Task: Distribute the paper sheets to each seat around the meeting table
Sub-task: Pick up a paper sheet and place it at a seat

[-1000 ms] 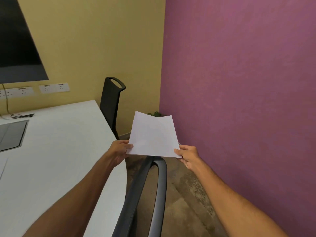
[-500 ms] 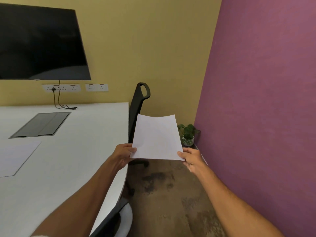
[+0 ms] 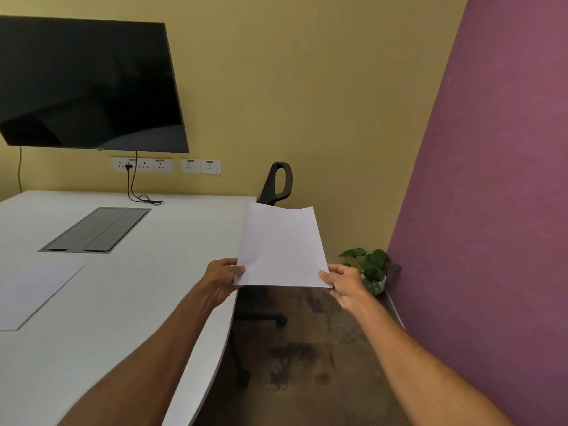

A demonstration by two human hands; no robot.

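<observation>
A white paper sheet is held up in the air, just past the right edge of the meeting table. It may be more than one sheet; the view does not show that. The left hand pinches the bottom left corner, thumb on top. The right hand pinches the bottom right corner the same way. The top edge of the paper curls a little.

Another sheet lies flat on the table, far to the left. A dark grey flap is set into the table top. A black chair stands behind the held paper, beside the table's far corner. A small green plant in a white pot sits on the floor by the purple wall. A black screen hangs on the yellow wall, with white sockets under it.
</observation>
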